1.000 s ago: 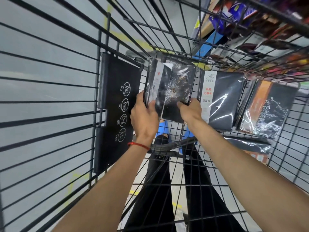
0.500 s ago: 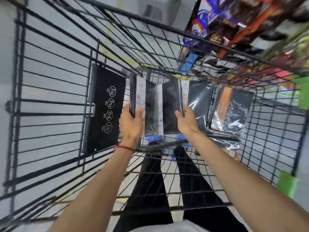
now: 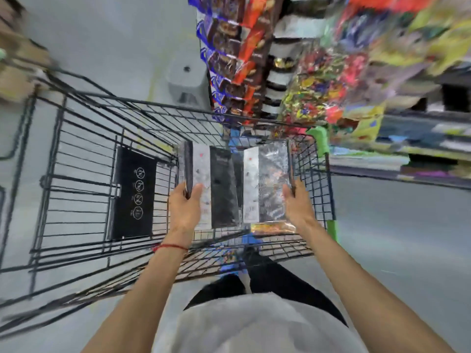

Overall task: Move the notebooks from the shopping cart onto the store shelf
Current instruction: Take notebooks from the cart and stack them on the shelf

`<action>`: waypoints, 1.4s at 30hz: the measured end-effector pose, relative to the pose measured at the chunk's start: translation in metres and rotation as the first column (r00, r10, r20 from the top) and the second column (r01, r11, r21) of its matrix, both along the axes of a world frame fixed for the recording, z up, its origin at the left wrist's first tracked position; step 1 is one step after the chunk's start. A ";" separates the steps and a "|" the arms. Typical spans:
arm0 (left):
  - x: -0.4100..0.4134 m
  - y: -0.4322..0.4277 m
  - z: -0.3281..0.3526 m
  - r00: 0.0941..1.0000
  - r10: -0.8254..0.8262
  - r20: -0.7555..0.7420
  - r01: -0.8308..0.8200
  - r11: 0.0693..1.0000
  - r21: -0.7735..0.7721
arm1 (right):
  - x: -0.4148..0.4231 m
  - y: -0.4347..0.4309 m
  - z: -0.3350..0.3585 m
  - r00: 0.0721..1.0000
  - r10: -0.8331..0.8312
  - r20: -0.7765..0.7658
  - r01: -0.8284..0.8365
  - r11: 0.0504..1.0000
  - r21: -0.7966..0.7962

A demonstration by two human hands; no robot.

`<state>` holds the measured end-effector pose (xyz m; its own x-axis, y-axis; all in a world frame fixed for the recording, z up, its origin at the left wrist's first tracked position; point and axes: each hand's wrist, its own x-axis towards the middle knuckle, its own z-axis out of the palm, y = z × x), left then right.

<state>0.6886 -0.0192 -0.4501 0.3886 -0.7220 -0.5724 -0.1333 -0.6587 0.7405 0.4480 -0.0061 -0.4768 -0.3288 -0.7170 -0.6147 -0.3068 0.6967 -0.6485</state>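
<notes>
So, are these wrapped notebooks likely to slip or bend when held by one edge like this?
Probably slippery: the right notebook shows glossy wrap with glare. Likely fairly stiff: the left notebook looks flat though the left hand grips only one edge. The right hand does likewise, so they seem light.

The left hand (image 3: 184,208) and the right hand (image 3: 297,206), close together a second ago, now stand well apart. Each grips a plastic-wrapped black notebook; the left notebook (image 3: 219,184) and the right notebook (image 3: 270,184) have risen higher within the black wire shopping cart (image 3: 313,174).
</notes>
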 end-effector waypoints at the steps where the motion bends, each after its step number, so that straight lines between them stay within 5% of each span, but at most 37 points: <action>1: -0.003 0.004 0.007 0.999 -0.030 -0.023 0.030 0.999 -0.019 | -0.004 0.009 0.012 1.000 -0.019 -0.009 0.018 1.000 -0.025; 13: -0.066 0.038 0.085 0.906 -0.396 -0.153 0.372 0.914 -0.162 | -0.064 0.125 0.088 0.962 -0.273 -0.004 0.264 0.936 -0.232; 21: -0.154 0.049 0.103 0.829 -0.553 -0.084 0.531 0.826 -0.188 | -0.145 0.173 0.107 0.910 -0.412 0.053 0.408 0.861 -0.303; 35: -0.397 0.107 0.135 0.823 -0.566 -0.038 0.556 0.818 -0.147 | -0.376 0.227 0.104 0.905 -0.399 0.147 0.424 0.873 -0.240; 42: -0.465 0.079 0.085 0.874 -0.485 0.006 0.481 0.865 -0.142 | -0.462 0.207 0.090 0.929 -0.336 0.153 0.366 0.895 -0.255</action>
<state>0.2233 0.0600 -0.3646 -0.0438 -0.8859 -0.4618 -0.3866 -0.4112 0.8255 -0.0141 0.2008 -0.3864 -0.5362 -0.7114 -0.4544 0.0032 0.5366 -0.8438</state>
